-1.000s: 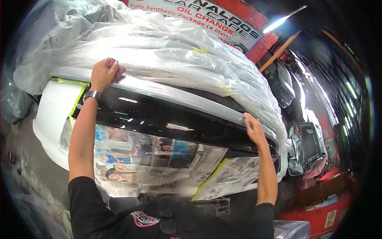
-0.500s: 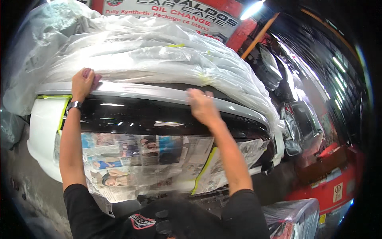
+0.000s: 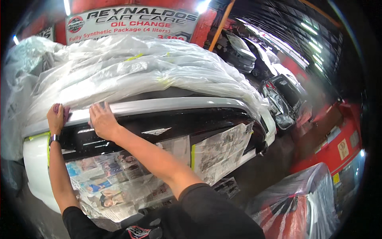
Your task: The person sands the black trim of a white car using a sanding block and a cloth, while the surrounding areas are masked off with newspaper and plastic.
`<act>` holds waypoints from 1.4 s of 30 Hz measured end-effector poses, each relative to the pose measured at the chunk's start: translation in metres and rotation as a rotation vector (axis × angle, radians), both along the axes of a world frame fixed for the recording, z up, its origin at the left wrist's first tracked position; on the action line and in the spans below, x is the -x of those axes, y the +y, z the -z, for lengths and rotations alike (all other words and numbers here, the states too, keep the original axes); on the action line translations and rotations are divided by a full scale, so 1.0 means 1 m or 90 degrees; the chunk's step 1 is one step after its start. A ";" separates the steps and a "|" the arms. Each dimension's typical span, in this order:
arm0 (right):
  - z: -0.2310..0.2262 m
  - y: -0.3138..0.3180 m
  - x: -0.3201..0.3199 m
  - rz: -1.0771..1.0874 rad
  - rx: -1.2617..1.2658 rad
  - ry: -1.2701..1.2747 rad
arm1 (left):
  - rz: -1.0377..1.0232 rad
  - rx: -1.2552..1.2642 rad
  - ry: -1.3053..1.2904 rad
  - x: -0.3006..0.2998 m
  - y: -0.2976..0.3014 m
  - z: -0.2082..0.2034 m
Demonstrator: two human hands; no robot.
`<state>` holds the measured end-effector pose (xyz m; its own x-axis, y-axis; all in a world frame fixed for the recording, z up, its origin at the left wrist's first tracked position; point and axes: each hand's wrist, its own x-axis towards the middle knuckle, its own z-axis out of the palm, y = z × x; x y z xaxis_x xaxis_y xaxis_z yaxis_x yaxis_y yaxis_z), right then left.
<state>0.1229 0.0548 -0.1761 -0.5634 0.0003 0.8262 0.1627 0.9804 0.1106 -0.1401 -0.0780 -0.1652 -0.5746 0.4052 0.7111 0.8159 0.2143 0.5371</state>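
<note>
My left hand (image 3: 55,120) is closed round a bunched pinkish-purple cloth (image 3: 66,113) at the left end of the silver roof edge (image 3: 151,104) of a white car. Just to its right, my right hand (image 3: 102,121) lies on the same strip, fingers bent over a small greyish piece. Only slivers of that piece show, so I cannot tell its kind. Below the strip runs a glossy black band (image 3: 171,122). Newspaper (image 3: 131,171) covers the car's side under it, edged with yellow-green tape (image 3: 193,156).
Crumpled clear plastic sheeting (image 3: 119,67) drapes over the car's top. A plastic-wrapped red object (image 3: 296,211) stands at the lower right, near a red structure (image 3: 330,153). Other cars (image 3: 282,99) are parked at the far right. A printed banner (image 3: 131,26) hangs behind.
My right hand has travelled left along the silver strip, ending close to my left hand. The left hand still grips the cloth at the strip's left end. The whole view has turned.
</note>
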 end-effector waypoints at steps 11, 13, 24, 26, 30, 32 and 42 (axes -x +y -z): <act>-0.041 0.193 -0.338 0.326 0.271 -0.240 | -0.016 0.000 -0.047 -0.015 -0.012 0.002; -0.064 0.197 -0.297 0.243 0.438 -0.314 | -0.023 0.004 -0.057 -0.019 -0.013 -0.002; -0.112 0.196 -0.242 0.163 0.474 -0.521 | -0.008 -0.026 -0.036 -0.019 -0.012 0.002; -0.117 0.185 -0.245 0.154 0.448 -0.475 | -0.011 -0.017 -0.055 -0.023 -0.013 -0.006; -0.107 0.140 -0.148 0.011 0.382 -0.526 | -0.027 -0.034 -0.037 -0.016 -0.025 0.005; -0.086 0.111 -0.080 -0.068 0.375 -0.466 | -0.014 -0.036 -0.050 -0.017 -0.016 0.003; -0.066 0.099 -0.080 -0.050 0.430 -0.430 | 0.017 -0.006 -0.064 0.004 -0.020 0.013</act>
<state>0.2028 0.1540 -0.1103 -0.9398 0.2991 0.1653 0.2023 0.8768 -0.4363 -0.1444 -0.0979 -0.1779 -0.6325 0.4150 0.6540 0.7628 0.1871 0.6189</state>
